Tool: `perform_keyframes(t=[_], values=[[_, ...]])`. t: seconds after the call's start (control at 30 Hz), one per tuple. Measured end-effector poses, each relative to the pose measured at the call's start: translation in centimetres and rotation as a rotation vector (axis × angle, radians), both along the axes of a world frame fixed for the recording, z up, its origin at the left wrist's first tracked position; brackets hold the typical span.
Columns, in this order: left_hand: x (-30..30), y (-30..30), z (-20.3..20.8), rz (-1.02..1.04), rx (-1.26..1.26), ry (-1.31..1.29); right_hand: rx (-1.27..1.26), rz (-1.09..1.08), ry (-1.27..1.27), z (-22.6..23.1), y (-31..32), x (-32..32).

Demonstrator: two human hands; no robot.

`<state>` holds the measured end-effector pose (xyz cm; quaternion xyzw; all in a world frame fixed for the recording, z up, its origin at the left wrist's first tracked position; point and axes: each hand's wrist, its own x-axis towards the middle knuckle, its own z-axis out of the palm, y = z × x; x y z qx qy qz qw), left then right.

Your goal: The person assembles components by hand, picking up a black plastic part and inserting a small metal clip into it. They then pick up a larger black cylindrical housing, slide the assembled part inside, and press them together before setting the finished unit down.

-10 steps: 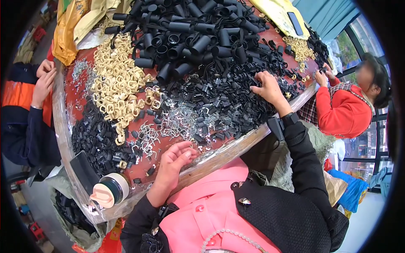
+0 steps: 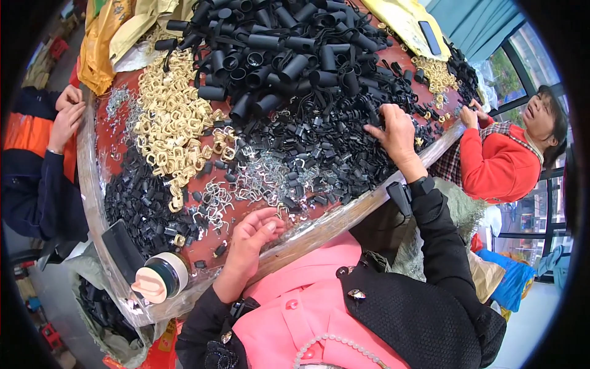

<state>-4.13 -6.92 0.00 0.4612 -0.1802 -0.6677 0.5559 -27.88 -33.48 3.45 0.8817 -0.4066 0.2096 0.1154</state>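
My left hand (image 2: 251, 241) rests at the table's near edge, fingers curled in and the thumb against them; whatever lies inside is hidden. Just beyond it are bent silver metal wire clips (image 2: 214, 202). My right hand (image 2: 398, 136) is over the right side of a heap of small black plastic pieces (image 2: 344, 147). Its thumb and fingers are apart, with the fingertips close to the black pieces and nothing plainly held. Cream-coloured plastic rings (image 2: 172, 117) form a pile left of the heap.
Black tubes with straps (image 2: 270, 55) are piled at the back. A jar with a pale lid (image 2: 163, 277) stands at the near left corner. A phone (image 2: 429, 37) lies on a yellow sack (image 2: 399, 21). Co-workers sit left and right; an open sack (image 2: 104, 313) stands below left.
My right hand has shifted slightly right and nearer over the black pieces. My left hand has barely moved. The co-worker on the right has raised their head.
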Motion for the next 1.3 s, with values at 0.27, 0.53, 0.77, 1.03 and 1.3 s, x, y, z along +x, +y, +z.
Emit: perform_keyframes(t=[0.27,0.53,0.77,1.03,1.3], values=[[0.1,0.3,0.3,0.01,-0.042,0.056,0.956,0.11,-0.645,1.2,5.4,3.8],[0.1,0.9,1.6,0.137,-0.143,0.366,1.415,0.69,-0.708,-1.8,14.9,11.5],[1.1,3.2,0.6,0.392,-0.132,0.424,1.279,0.779,-0.501,-0.8,17.9,14.5],[3.2,7.4,0.7,0.347,-0.037,0.094,0.954,0.789,-0.091,-1.4,16.3,14.4],[4.5,8.9,1.8,0.268,-0.074,-0.034,0.576,0.949,-0.009,-2.5,16.8,17.4]])
